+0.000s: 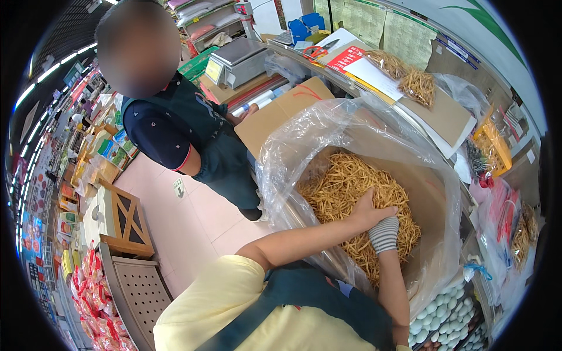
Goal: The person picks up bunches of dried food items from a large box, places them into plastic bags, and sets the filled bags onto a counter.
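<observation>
My left hand (368, 211) is bare and reaches into a cardboard box (432, 197) lined with a large clear plastic bag (290, 145). It rests on a heap of dried yellow-brown strips (351, 175), which look like dried daylily buds. One of its digits lies across the top of a grey-and-white striped glove (384, 235) on my right hand (383, 228). The two hands touch at the middle of the heap. My right fingers are hidden beneath the left hand and among the strips, so their grip does not show.
A person in a dark apron (219, 145) stands close on the left, beside the box flap (281, 118). Beyond are a scale (241, 57) and a counter with red-handled scissors (315, 51), papers and bagged strips (417, 85). Pale eggs (443, 311) lie at lower right.
</observation>
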A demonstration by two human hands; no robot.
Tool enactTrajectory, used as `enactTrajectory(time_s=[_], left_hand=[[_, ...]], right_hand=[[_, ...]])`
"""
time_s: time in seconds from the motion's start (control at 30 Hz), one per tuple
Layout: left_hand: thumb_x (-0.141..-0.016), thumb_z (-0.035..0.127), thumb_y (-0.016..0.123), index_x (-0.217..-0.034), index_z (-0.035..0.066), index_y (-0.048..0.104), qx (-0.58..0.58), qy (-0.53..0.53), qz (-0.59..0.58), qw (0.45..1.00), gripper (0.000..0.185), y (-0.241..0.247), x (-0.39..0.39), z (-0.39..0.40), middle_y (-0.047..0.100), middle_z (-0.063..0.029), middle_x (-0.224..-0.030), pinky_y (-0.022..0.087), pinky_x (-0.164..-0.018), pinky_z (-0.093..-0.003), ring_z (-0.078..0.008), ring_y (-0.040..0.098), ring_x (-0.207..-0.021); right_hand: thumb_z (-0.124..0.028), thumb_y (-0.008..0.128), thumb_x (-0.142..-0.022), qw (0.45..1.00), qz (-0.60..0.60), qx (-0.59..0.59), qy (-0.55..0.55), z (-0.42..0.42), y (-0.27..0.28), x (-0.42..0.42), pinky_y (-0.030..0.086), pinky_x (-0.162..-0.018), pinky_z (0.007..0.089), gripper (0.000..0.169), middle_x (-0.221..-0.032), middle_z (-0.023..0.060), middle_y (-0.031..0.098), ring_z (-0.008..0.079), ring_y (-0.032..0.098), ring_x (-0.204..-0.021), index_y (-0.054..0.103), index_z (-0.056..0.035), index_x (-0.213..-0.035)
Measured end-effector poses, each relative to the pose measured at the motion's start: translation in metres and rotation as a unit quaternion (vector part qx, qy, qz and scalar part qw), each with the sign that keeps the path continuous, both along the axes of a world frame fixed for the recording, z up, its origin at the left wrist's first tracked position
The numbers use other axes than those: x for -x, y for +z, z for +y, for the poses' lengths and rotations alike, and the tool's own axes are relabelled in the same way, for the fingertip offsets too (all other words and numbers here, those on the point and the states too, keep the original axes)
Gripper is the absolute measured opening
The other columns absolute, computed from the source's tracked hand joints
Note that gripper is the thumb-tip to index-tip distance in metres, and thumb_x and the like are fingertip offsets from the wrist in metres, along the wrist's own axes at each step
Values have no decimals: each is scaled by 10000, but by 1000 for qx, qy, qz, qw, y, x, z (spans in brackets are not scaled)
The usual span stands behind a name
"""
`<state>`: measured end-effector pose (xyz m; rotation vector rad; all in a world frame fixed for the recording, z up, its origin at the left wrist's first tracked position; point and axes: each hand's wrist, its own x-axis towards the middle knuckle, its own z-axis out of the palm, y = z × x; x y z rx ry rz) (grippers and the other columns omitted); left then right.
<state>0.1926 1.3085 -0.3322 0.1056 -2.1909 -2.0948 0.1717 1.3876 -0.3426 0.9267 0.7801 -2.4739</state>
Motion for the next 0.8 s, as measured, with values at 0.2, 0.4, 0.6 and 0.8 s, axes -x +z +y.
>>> enactTrajectory(time_s=[0.2, 0.4, 0.6, 0.8], left_hand=[[-764, 81, 701, -1070, 4, 565, -180, -56, -93, 978, 343, 24, 19, -17, 646, -81, -887, 507, -691, -272, -145, 615, -763], [-756, 123, 654, -751, 39, 638, -230, 38, -123, 965, 85, 47, 28, -60, 657, -85, -832, 488, -759, -362, -196, 620, -792], [-842, 174, 634, -823, 68, 565, -426, -15, -125, 896, 127, 16, 49, -115, 612, -81, -746, 530, -730, -349, -222, 621, -755], [-829, 148, 662, -868, 58, 565, -309, -68, -175, 932, 138, 28, 28, -79, 611, -71, -754, 542, -662, -326, -191, 626, -701]], right_hand=[[-343, 442, -959, 944, 259, -135, 151, 16, -21, -15, 455, -914, 351, 414, -1188, 131, 550, 269, 542, -1063, 460, -86, -1283], [-188, 660, -846, 679, 443, -566, 147, 23, 28, -33, 487, -640, 268, 258, -830, 98, 676, 177, 612, -689, 653, -30, -1050], [-233, 663, -848, 797, 253, -505, 214, 57, 39, -8, 365, -397, 228, 193, -587, 22, 601, 73, 451, -422, 691, -44, -875], [-304, 604, -873, 858, 215, -421, 201, 53, 30, 0, 451, -531, 272, 294, -639, 41, 588, 122, 535, -550, 648, -34, -982]])
